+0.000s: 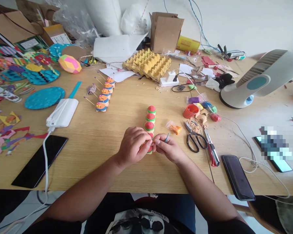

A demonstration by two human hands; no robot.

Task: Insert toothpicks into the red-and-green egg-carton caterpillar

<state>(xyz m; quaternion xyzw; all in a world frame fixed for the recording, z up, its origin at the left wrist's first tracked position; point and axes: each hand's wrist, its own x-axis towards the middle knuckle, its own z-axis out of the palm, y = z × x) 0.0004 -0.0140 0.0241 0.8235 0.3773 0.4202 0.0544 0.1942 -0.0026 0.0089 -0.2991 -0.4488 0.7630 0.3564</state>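
A strip of egg-carton cups [150, 117], painted red with green bands, lies lengthwise in front of me. Over its near end, my left hand [134, 144] is closed in a pinch, thumb against forefinger. My right hand [169, 148] meets it there with its fingertips also pinched together. A thin blue stick [167, 137] pokes up from between the right fingers. Whatever small piece the fingertips hold is too small to make out. The hands hide part of the strip's near cups. Beyond my right hand lies a small bag with orange clay [176, 129].
Scissors [195, 136], a utility knife [212, 148] and a red cup [190, 111] lie to the right, near phones and a fan [258, 81]. On the left are an orange-and-blue egg-carton caterpillar [104, 94], a power bank [62, 112] and a tablet-like black phone [40, 161]. Egg trays [146, 65] stand behind.
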